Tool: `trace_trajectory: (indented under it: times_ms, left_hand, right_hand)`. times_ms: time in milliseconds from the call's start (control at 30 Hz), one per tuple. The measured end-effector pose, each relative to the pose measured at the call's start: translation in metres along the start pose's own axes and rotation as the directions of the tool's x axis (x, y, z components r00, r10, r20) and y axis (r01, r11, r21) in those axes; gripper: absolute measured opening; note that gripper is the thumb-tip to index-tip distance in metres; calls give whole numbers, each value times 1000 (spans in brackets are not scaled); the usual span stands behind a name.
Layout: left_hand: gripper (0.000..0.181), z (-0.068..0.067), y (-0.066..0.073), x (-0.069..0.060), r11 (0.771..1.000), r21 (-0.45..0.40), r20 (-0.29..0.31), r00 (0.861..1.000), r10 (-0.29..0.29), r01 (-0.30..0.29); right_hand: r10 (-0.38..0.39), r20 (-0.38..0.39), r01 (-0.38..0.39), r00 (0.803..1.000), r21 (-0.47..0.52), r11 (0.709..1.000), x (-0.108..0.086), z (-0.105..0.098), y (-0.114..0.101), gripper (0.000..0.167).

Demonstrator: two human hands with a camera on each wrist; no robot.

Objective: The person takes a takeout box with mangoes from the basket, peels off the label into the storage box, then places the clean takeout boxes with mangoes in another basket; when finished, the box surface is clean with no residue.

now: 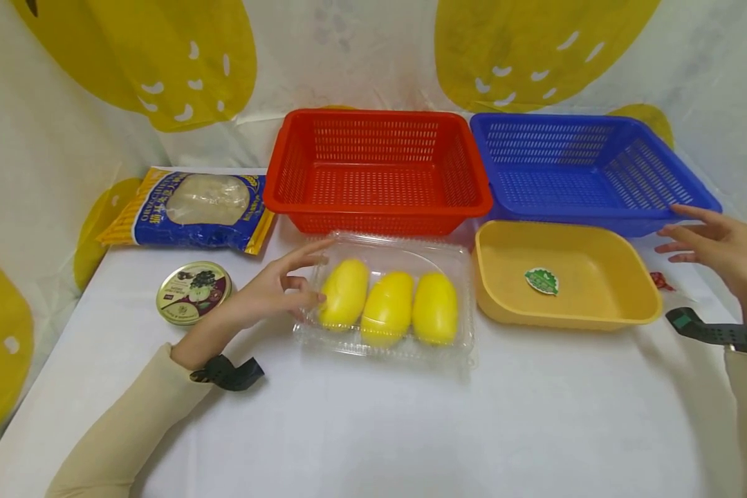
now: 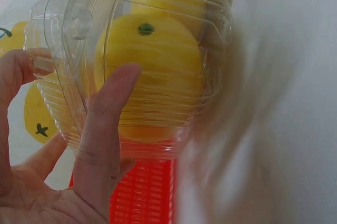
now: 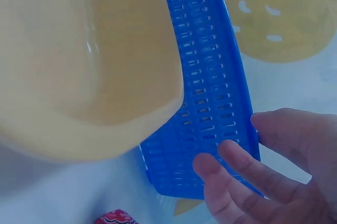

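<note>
A clear plastic container (image 1: 389, 242) with three yellow fruits (image 1: 436, 308) inside lies in the middle of the table. My left hand (image 1: 268, 294) grips its left end, the index finger at the far corner and the thumb at the near side. In the left wrist view the thumb of the left hand (image 2: 97, 150) lies against the ribbed wall of the container (image 2: 158, 97). My right hand (image 1: 731, 252) is at the right end of the blue basket (image 1: 604, 211), fingers spread. The right wrist view has one fingertip of the right hand (image 3: 289, 166) at the basket's rim (image 3: 239, 66).
Behind the container stands a red basket (image 1: 380, 207). A yellow tub (image 1: 573, 318) with a green sticker (image 1: 541, 281) stands in front of the blue basket. At left lie a blue and yellow bag (image 1: 205, 200) and a round tin (image 1: 193, 294). Beside the tub is a small red item (image 1: 662, 281).
</note>
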State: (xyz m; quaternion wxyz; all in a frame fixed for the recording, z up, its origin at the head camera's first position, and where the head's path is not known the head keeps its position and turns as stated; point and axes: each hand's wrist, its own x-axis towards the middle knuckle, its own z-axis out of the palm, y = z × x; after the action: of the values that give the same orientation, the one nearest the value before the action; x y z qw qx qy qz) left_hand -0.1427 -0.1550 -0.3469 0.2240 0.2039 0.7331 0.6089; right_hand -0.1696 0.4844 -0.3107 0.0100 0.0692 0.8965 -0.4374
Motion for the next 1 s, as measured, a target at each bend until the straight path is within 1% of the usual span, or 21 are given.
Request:
trace_trajectory:
  times_ms: [133,167,233,367,467,533,600,667,700,767,833,900,1000]
  left_hand:
    - [82,2,6,-4,1000,23,-3,1000,18,-18]
    - [82,2,8,-4,999,32,-5,999,33,-33]
    - [82,1,12,-5,997,46,-6,998,61,-60]
    - [81,0,20,-3,991,61,6,993,120,-120]
    - [81,1,26,0,986,62,13,988,152,-152]
    - [81,1,30,2,984,61,17,986,168,-168]
    - [81,3,33,4,983,55,21,985,173,-174]
    - [82,4,36,6,985,42,23,986,167,-168]
    - [82,5,37,7,986,35,22,987,161,-161]
    - [82,6,40,10,988,32,17,988,151,-151]
    - [82,8,43,12,989,32,12,989,147,-147]
    - [82,9,45,14,988,42,4,989,150,-150]
    - [81,11,51,17,983,56,3,985,172,-172]
  right_hand:
    - [6,-1,-6,1000,-11,1000,4,-1,-1,65]
    - [9,-5,-9,1000,-19,1000,5,-2,-1,64]
    - [10,-10,-10,1000,-4,1000,7,-3,-3,61]
    - [25,-28,-25,999,-12,1000,9,-3,-4,58]
    - [50,-43,-51,998,-36,998,10,-1,-4,55]
    - [74,-59,-76,996,-28,997,10,0,-4,47]
    - [107,-70,-107,992,9,994,11,1,-4,40]
    - [135,-72,-129,988,75,989,12,0,-4,36]
    - [145,-69,-134,987,134,982,13,0,-3,32]
    - [160,-59,-142,985,236,961,14,-1,-2,31]
    - [169,-52,-146,984,299,943,15,-1,0,30]
    - [176,-53,-149,983,334,931,17,-1,1,30]
    - [182,-63,-154,981,317,936,18,0,1,31]
